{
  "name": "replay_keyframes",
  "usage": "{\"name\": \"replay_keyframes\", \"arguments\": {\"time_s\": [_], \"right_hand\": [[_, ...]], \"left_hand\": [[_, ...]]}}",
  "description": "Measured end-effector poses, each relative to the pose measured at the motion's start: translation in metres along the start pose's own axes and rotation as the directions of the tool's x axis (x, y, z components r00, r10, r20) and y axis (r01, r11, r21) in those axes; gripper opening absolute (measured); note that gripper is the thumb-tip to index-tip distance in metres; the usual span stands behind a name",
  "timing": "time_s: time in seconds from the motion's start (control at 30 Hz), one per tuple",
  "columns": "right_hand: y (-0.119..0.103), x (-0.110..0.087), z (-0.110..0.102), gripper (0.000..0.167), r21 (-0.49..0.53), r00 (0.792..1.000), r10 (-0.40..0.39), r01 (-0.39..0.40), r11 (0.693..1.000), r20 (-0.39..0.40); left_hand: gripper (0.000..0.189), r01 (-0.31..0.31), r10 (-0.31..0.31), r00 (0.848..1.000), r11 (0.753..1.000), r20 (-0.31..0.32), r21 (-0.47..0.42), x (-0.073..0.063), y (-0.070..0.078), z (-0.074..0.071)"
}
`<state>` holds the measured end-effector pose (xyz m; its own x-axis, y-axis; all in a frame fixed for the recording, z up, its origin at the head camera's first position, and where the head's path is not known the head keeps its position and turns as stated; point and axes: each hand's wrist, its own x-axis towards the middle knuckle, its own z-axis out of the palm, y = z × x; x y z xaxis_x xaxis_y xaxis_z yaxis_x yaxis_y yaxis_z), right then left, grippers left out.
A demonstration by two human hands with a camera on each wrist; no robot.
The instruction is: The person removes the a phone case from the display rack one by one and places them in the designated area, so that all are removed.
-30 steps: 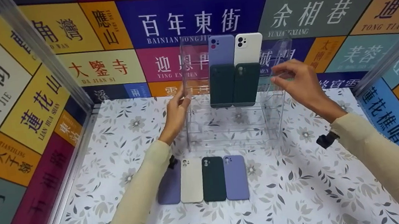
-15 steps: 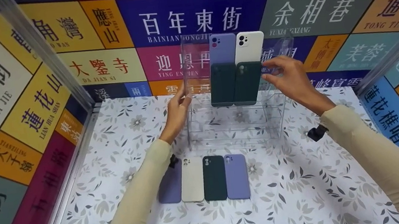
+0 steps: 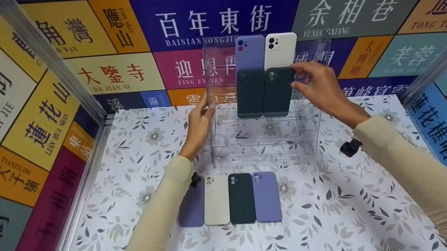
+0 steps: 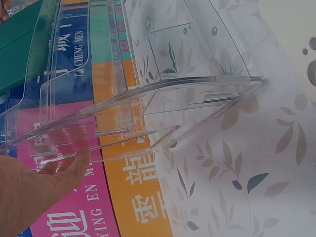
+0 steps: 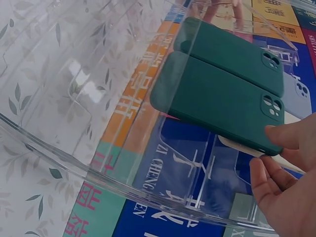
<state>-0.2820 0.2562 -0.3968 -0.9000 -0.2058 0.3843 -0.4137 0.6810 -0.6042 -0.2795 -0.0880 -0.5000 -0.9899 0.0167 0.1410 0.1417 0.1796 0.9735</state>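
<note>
A clear stepped display rack (image 3: 264, 138) stands on the table. Two dark green phone cases lean side by side on its front tier; a lilac case (image 3: 250, 54) and a white case (image 3: 281, 51) stand on the tier behind. My right hand (image 3: 319, 86) pinches the upper right corner of the right-hand green phone case (image 3: 278, 92). In the right wrist view the thumb (image 5: 284, 136) lies on its face near the camera cutout, with the other fingers at its edge. My left hand (image 3: 198, 126) holds the rack's left side panel, its fingers (image 4: 69, 170) against the clear plastic.
Before the rack several cases lie in a row on the floral tabletop: a purple one (image 3: 192, 208) partly under the left sleeve, a cream one (image 3: 216, 201), a dark green one (image 3: 241, 198) and a lilac one (image 3: 266, 195). Sign-printed walls (image 3: 216, 14) enclose the back and sides.
My right hand has moved left from beside the rack's right side to the corner of the green phone case. The left hand stays on the rack, and the cases keep their places.
</note>
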Motion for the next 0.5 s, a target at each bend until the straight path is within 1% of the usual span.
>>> {"name": "replay_keyframes", "arguments": {"time_s": [0.1,0.23,0.33,0.5], "right_hand": [[0.001,-0.002,0.0,0.043,-0.003,0.999,-0.021,0.021,1.0,-0.025],[0.001,-0.005,0.001,0.034,0.031,0.996,-0.047,0.049,0.998,-0.071],[-0.001,-0.008,0.003,0.028,0.084,0.995,-0.036,0.044,0.995,-0.097],[-0.006,-0.012,0.001,0.025,0.157,0.992,0.005,0.014,0.988,-0.123]], "left_hand": [[0.061,-0.005,0.005,1.0,1.0,0.005,-0.004,0.0,0.001,0.0],[0.061,-0.007,0.007,1.0,1.0,0.01,-0.008,0.0,0.001,0.001],[0.061,-0.001,0.001,1.0,1.0,0.008,-0.01,0.0,0.001,0.0],[0.061,0.005,-0.004,1.0,1.0,0.006,-0.015,-0.001,0.0,0.0]]}}
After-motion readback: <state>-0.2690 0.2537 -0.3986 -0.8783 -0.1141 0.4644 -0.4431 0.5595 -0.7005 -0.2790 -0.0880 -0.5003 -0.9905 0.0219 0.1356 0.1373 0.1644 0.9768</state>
